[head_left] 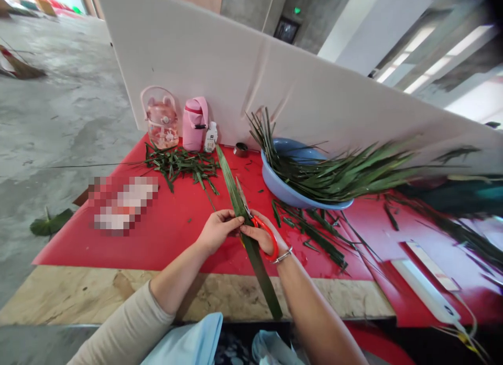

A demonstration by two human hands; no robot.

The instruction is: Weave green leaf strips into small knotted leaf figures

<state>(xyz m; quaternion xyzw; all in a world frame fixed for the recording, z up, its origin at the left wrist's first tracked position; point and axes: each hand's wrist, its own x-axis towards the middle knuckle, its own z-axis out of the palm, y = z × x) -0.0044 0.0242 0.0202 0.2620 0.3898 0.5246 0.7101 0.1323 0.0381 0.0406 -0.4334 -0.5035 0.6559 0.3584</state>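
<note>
Between my two hands runs a long green leaf strip (257,268), its tip pointing away from me and its broad end hanging near the table's front edge. My left hand (220,228) pinches the leaf around its middle. My right hand (261,236) also grips the leaf there, thumb on top, with red-handled scissors (271,236) hooked on the same hand. Their pointed metal blades lie alongside the leaf, aimed away from me. Part of the right fingers is hidden behind the leaf and the handles.
A blue basin (275,184) full of long leaves stands at back right. Cut leaf pieces (181,163) lie at back left, near a pink cup (163,126), a pink bottle (193,126) and a small white bottle (211,138). A power strip (426,291) lies right.
</note>
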